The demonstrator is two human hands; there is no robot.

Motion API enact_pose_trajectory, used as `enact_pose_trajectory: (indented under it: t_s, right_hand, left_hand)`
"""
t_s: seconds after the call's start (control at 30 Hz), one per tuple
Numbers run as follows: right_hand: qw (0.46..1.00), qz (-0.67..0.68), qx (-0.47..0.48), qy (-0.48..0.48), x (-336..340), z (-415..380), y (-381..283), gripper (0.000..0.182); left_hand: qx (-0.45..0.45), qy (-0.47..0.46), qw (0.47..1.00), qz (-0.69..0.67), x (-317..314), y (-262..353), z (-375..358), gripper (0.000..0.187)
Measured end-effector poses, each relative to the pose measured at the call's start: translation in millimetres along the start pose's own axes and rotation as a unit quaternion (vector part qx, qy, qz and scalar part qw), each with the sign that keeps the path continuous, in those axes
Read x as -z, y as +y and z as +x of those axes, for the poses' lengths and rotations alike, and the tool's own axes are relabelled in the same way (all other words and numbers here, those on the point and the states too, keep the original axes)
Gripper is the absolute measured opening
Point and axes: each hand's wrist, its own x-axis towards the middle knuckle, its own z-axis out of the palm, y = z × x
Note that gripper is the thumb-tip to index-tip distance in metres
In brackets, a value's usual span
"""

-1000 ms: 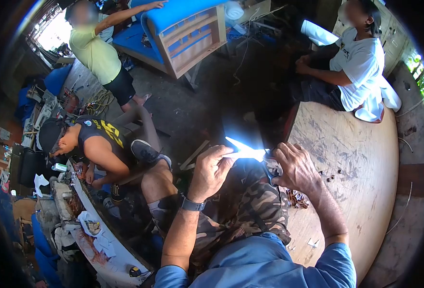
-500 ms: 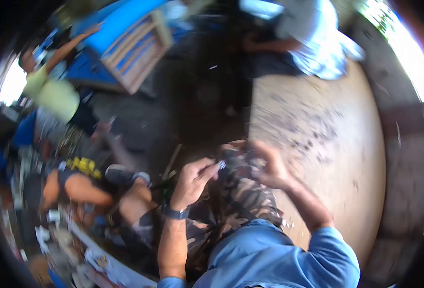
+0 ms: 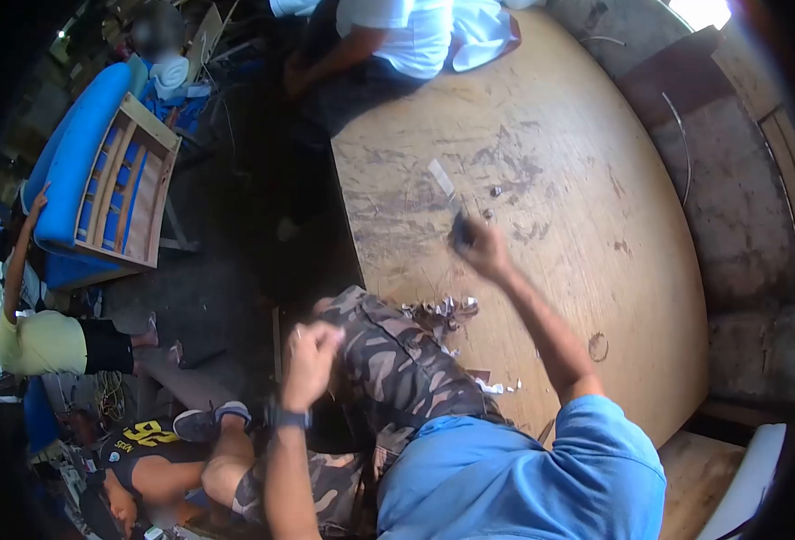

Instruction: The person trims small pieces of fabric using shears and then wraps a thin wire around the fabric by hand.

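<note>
My right hand (image 3: 485, 252) is closed on the dark handle of a knife-like tool (image 3: 442, 180) above the wooden board. Its pale flat blade points away from me, and motion blur hides its exact kind. My left hand (image 3: 310, 364) is held beside my camouflage-clad knee (image 3: 379, 351), with its fingers curled together. Whatever is between those fingertips is too small and blurred to name. Two small dark lumps (image 3: 496, 191) lie just beyond my right hand. Crumpled brown and silvery scraps (image 3: 442, 315) lie on the board by my knee.
The large scuffed wooden board (image 3: 586, 270) extends to my right. A person in white (image 3: 406, 36) sits at its far edge. A blue padded frame (image 3: 100, 171) stands at far left, with a person in yellow (image 3: 51, 344) beside it. Another person (image 3: 159, 468) sits close on my left.
My view has swung right, bringing more of the board into sight. My right hand has moved forward over the board, away from my left hand. The silvery bit at my left fingertips no longer shows clearly.
</note>
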Motion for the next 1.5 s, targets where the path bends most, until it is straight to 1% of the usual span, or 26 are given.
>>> enact_pose_trajectory:
  t_s: [0.03, 0.07, 0.1, 0.13, 0.17, 0.2, 0.27, 0.3, 0.37, 0.4, 0.5, 0.53, 0.63, 0.73, 0.8, 0.87, 0.9, 0.93, 1.0, 1.03, 1.1, 1.2, 1.23, 1.33, 1.4, 1.5]
  right_hand:
    - [0.996, -0.032, -0.078, 0.003, 14.4, 17.2, 15.9, 0.035]
    - [0.992, -0.093, -0.082, 0.02, 29.3, 29.1, 9.2, 0.035]
    - [0.983, -0.166, -0.061, 0.043, 35.2, 41.4, 14.2, 0.033]
    - [0.974, -0.207, -0.069, 0.06, 37.8, 49.8, 32.9, 0.032]
    - [0.972, -0.186, -0.135, 0.055, 42.5, 55.2, 33.4, 0.031]
    - [0.968, -0.194, -0.14, 0.071, 47.0, 55.6, 22.5, 0.023]
    - [0.949, -0.273, -0.125, 0.1, 54.5, 50.7, 43.7, 0.028]
    - [0.949, -0.263, -0.138, 0.106, 60.0, 43.0, 45.6, 0.032]
    - [0.949, -0.246, -0.173, 0.098, 73.9, 19.1, 22.9, 0.04]
    - [0.959, -0.203, -0.179, 0.089, 75.8, 1.0, 16.7, 0.041]
    - [0.975, -0.08, -0.192, 0.076, 76.2, -53.9, 11.1, 0.042]
    - [0.976, -0.043, -0.197, 0.081, 71.0, -74.6, 11.5, 0.042]
    - [0.971, 0.019, -0.236, 0.034, 66.0, -117.8, -19.3, 0.041]
    - [0.966, 0.084, -0.242, -0.034, 66.4, -140.1, -44.9, 0.041]
    - [0.964, 0.058, -0.242, -0.09, 69.1, -150.3, -56.1, 0.048]
    - [0.951, 0.093, -0.256, -0.144, 70.4, -160.2, -67.6, 0.055]
    - [0.937, 0.089, -0.285, -0.182, 71.3, -163.5, -76.7, 0.061]
    - [0.903, 0.139, -0.345, -0.217, 73.8, -163.2, -92.6, 0.066]
    - [0.899, 0.193, -0.3, -0.254, 66.4, -178.4, -93.5, 0.064]
    - [0.853, 0.267, -0.342, -0.289, 69.8, -179.0, -95.2, 0.063]
    - [0.736, 0.408, -0.416, -0.345, 78.8, -180.4, -103.9, 0.062]
    - [0.672, 0.476, -0.457, -0.337, 71.5, -187.8, -101.2, 0.059]
    - [0.664, 0.492, -0.458, -0.327, 68.1, -187.4, -102.9, 0.062]
    - [0.681, 0.48, -0.443, -0.332, 63.3, -187.3, -101.6, 0.06]
    - [0.674, 0.492, -0.437, -0.336, 63.7, -184.4, -105.7, 0.059]
    - [0.669, 0.488, -0.44, -0.347, 65.0, -177.2, -119.0, 0.061]
  left_hand:
    - [-0.012, 0.003, 0.999, 0.033, 2.2, 4.5, 21.7, 0.021]
    - [-0.025, 0.004, 0.998, 0.066, 3.2, 10.3, 47.3, 0.022]
    - [-0.065, 0.041, 0.995, 0.06, -0.5, 16.5, 71.6, 0.022]
    - [-0.103, 0.074, 0.991, 0.054, -8.3, 21.4, 88.8, 0.022]
    - [-0.143, 0.132, 0.977, 0.089, -18.8, 28.6, 102.6, 0.02]
    - [-0.188, 0.193, 0.955, 0.124, -30.2, 36.5, 111.4, 0.019]
    - [-0.162, 0.145, 0.97, 0.109, -52.4, 42.9, 112.8, 0.017]
    - [-0.15, 0.099, 0.979, 0.094, -65.5, 44.1, 107.4, 0.016]
    - [-0.1, -0.014, 0.991, 0.084, -93.6, 33.9, 93.7, 0.015]
    - [-0.068, -0.065, 0.991, 0.091, -105.3, 27.4, 87.4, 0.016]
    - [-0.104, -0.107, 0.979, 0.137, -136.0, -6.8, 82.5, 0.024]
    - [-0.105, -0.11, 0.977, 0.151, -139.6, -7.1, 81.2, 0.026]
    - [-0.125, -0.119, 0.969, 0.177, -150.8, -5.4, 80.0, 0.032]
    - [-0.087, -0.162, 0.974, 0.132, -157.8, -10.6, 93.5, 0.029]
    - [0.007, -0.204, 0.979, 0.023, -161.5, -11.6, 101.4, 0.03]
    - [0.093, -0.243, 0.963, -0.067, -157.9, -8.8, 112.0, 0.031]
    - [0.095, -0.275, 0.956, -0.04, -158.8, -12.4, 116.5, 0.036]
    - [0.104, -0.289, 0.945, -0.116, -161.4, -19.6, 118.1, 0.036]
    - [0.122, -0.314, 0.903, -0.268, -161.9, -27.6, 117.2, 0.035]
    - [0.134, -0.33, 0.896, -0.265, -158.0, -28.7, 119.5, 0.034]
    - [0.137, -0.32, 0.878, -0.329, -151.9, -24.9, 115.4, 0.033]
    - [0.174, -0.294, 0.85, -0.4, -142.4, -20.8, 110.5, 0.029]
    - [0.18, -0.286, 0.838, -0.428, -136.2, -17.4, 106.3, 0.029]
    - [0.187, -0.256, 0.789, -0.526, -132.9, -15.7, 98.7, 0.027]
    - [0.197, -0.245, 0.759, -0.57, -134.9, -17.4, 95.8, 0.026]
    - [0.211, -0.234, 0.751, -0.58, -140.0, -16.1, 93.0, 0.026]
